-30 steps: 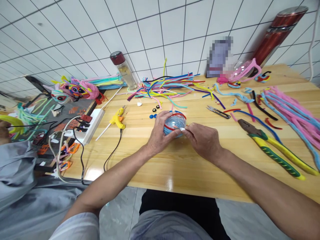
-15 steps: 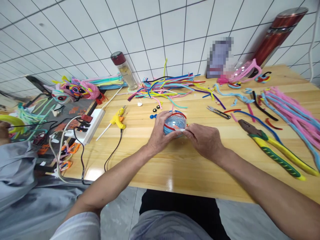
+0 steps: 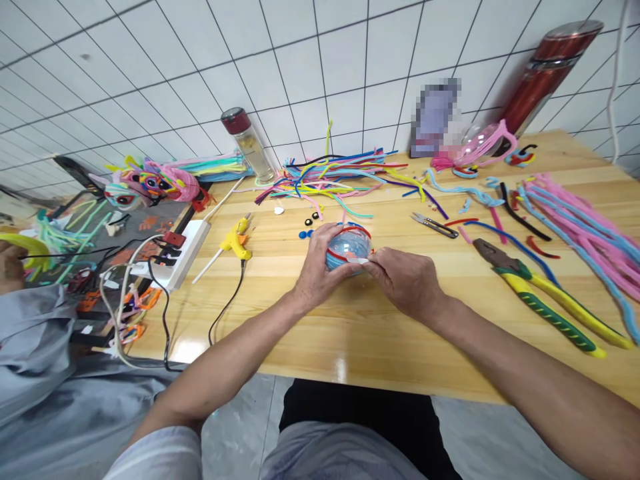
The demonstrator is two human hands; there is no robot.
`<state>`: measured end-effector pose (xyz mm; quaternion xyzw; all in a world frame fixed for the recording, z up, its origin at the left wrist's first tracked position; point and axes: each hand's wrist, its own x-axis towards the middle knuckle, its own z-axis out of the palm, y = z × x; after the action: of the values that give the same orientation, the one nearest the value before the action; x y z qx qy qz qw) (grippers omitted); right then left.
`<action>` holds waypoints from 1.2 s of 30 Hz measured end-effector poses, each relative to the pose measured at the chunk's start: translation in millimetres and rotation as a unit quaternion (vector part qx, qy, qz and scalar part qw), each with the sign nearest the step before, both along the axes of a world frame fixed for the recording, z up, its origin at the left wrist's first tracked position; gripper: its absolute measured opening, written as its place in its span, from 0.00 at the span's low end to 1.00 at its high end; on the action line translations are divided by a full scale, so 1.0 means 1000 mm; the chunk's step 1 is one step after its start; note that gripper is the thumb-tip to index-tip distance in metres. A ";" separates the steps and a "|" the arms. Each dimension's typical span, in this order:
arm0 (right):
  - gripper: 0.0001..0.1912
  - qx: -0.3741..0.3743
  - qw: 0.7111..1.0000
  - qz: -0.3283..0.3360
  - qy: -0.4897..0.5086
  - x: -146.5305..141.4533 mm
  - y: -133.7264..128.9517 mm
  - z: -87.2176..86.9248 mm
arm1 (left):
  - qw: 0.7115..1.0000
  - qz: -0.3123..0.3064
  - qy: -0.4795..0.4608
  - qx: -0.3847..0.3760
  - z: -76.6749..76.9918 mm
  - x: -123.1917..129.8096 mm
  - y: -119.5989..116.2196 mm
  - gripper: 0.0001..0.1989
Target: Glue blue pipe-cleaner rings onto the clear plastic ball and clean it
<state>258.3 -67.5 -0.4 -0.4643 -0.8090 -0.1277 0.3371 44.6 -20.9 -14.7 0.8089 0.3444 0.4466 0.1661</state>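
Between my hands is a clear round ball (image 3: pixel 349 243) with red and blue pipe cleaners running around it. My left hand (image 3: pixel 323 263) wraps its left side, thumb along the near edge. At that near right edge my right hand (image 3: pixel 400 277) is closed, its thumb and forefinger pinching a small white piece (image 3: pixel 364 260) against the ball. What the white piece is made of I cannot make out. Just beyond the left hand lie small blue discs (image 3: pixel 303 234) and black eye-like pieces (image 3: pixel 311 219).
A yellow glue gun (image 3: pixel 237 241) lies left, by a white power strip (image 3: pixel 187 248) with cords. To the right are thread snips (image 3: pixel 434 225), large pliers (image 3: pixel 545 287) and pink pipe cleaners (image 3: pixel 575 227). More pipe cleaners (image 3: pixel 330 175) and a glass bottle (image 3: pixel 253 150) stand behind. A co-worker's sleeve (image 3: pixel 35 327) is at left.
The view has shifted slightly. Both hands stay on the ball, and the white piece between my right fingertips sits at a slightly different angle.
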 end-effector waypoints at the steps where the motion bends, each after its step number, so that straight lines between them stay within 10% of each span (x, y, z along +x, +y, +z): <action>1: 0.21 0.001 1.000 -0.001 -0.004 0.000 0.000 0.001 | 1.000 -0.001 -0.002 0.001 -0.001 0.000 0.000 0.37; 36: 0.17 0.044 0.998 -0.020 0.027 -0.001 0.002 -0.002 | 1.000 0.005 -0.010 -0.028 0.001 0.000 0.000 0.34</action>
<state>257.6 -65.4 -2.2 -0.4684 -0.7838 -0.1568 0.3765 44.9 -21.0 -13.7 0.7976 0.3596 0.4455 0.1899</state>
